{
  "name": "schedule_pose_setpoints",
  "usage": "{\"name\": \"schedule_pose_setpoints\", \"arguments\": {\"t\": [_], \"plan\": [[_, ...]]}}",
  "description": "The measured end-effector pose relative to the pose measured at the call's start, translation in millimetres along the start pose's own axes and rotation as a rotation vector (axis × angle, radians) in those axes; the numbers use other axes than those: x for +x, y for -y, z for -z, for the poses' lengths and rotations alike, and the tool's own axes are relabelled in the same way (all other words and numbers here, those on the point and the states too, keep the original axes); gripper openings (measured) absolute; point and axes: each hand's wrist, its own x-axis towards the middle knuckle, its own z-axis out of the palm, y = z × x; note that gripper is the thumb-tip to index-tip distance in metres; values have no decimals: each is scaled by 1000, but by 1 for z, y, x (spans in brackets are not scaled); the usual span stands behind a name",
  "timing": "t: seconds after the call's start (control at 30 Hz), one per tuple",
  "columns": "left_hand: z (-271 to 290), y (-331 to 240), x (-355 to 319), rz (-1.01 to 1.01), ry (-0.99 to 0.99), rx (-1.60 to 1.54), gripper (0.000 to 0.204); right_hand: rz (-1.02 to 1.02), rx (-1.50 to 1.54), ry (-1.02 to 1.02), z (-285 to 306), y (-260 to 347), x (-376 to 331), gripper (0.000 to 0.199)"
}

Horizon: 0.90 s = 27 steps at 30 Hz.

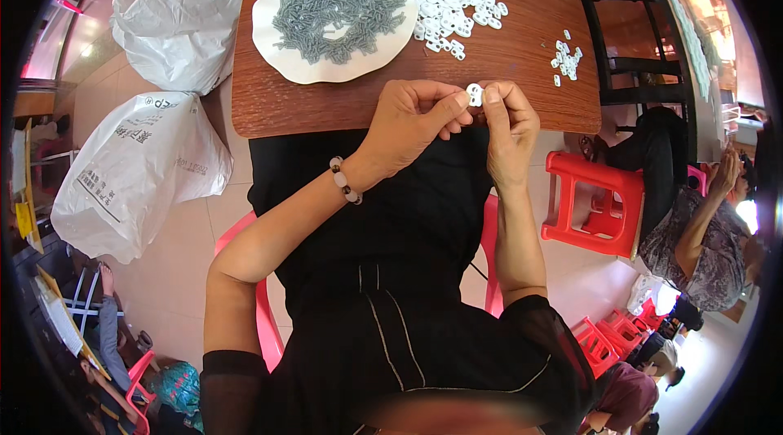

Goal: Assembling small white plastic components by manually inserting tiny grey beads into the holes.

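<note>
Over the table's near edge, my left hand (412, 121) and my right hand (512, 125) pinch a small white plastic piece with holes (475, 95) between thumbs and fingertips, one hand at each side. A beaded bracelet circles my left wrist. Beyond my left hand, a white plate with a wavy rim (273, 55) carries a heap of small grey rod-shaped parts (338, 6). To the plate's right lies a loose pile of similar white plastic pieces (457, 6). A smaller cluster of white pieces (566, 59) is near the table's right side.
The brown wooden table (522, 51) has a rounded front edge. Large white plastic sacks (147, 174) stand on the floor at left. A red stool (591, 202) is at right, beside a seated person (693, 247). Other people sit farther off, lower left and lower right.
</note>
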Motion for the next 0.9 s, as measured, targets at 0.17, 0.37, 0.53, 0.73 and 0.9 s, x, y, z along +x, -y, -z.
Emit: {"name": "schedule_pose_setpoints", "arguments": {"t": [0.17, 0.37, 0.53, 0.73, 0.9], "plan": [[0, 3, 1, -16, -11, -14, 23, 3, 7, -5, 0, 0, 1, 19], [0, 2, 1, -19, -5, 6, 22, 6, 20, -17, 0, -1, 1, 18], [0, 3, 0, -33, -3, 3, 21, 8, 5, -16, 0, -1, 1, 18], [-2, 0, -1, -17, -1, 25, 20, -2, 38, -13, 0, -2, 0, 16], [-2, 0, -2, -29, -8, 33, 21, 23, 71, -12, -3, 2, 0, 10]]}}
